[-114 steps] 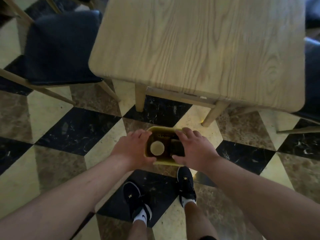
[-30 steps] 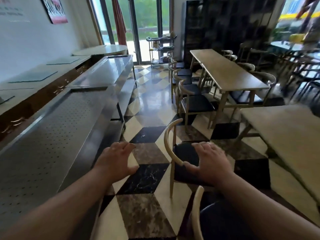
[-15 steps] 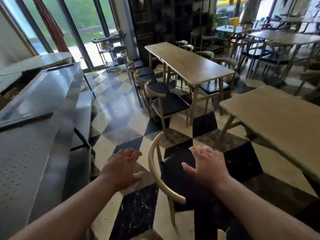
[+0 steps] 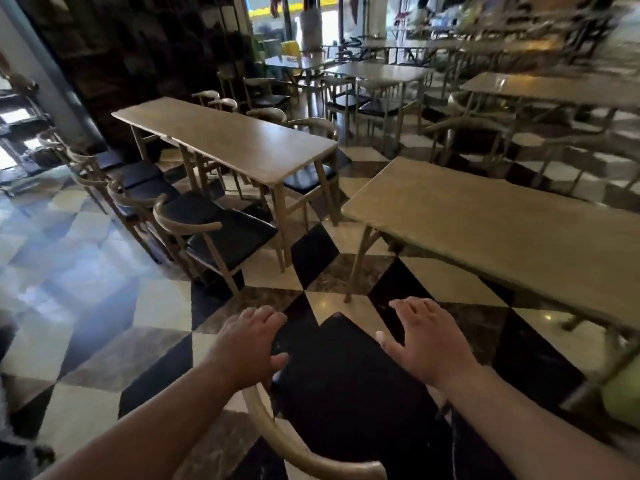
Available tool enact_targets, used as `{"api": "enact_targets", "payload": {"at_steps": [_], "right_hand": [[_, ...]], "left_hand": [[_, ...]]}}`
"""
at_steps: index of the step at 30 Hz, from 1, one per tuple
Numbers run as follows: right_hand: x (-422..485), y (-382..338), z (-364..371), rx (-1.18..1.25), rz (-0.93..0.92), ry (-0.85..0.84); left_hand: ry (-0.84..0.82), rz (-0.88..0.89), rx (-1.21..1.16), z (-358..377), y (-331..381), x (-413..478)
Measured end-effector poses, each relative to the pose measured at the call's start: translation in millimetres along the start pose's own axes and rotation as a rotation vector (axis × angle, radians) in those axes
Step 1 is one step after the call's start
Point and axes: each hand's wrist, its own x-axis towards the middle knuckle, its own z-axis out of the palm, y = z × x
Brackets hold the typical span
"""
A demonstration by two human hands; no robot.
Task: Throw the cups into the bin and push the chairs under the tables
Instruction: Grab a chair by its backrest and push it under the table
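Head view. The left hand and the right hand hover with fingers spread and holding nothing, above the dark seat of the near chair, whose curved wooden backrest arcs below the wrists. The chair stands on the chequered floor, apart from the near worktop to the right and not yet under it.

Risks, as a judgement: a push on the seat rather than the backrest may skew the chair; the near worktop's splayed front leg lies close to the chair's likely path and could catch it; the glossy floor may let the chair slide crookedly or scrape.

Surroundings: 1 long worktop stands ahead, with a row of dark-seated chairs pulled out along its left side, narrowing the aisle. Further worktops and chairs fill the blurred background. A green object sits at the right edge, unidentifiable. No cups or bin are visible.
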Motion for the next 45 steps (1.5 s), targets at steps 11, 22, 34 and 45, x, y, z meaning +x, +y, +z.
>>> {"api": "enact_targets", "payload": {"at_steps": [11, 22, 34, 45], "right_hand": [[-54.1, -93.9, 76.2, -0.021, 0.397, 0.020], [-82.7, -161.0, 211.4, 0.167, 0.457, -0.434], [-51.4, -126.5, 265.9, 0.103, 0.115, -0.809], [2.6, -56.6, 252.0, 0.079, 0.172, -0.757]], "left_hand": [[-0.150, 0.415, 0.047, 67.8, -84.2, 64.4], [-0.459, 0.727, 0.173, 188.9, -108.9, 92.5], [-0.859, 0.819, 0.496, 214.3, -81.0, 132.2], [-0.597, 0.826, 0.474, 201.7, -87.5, 212.4]]}}
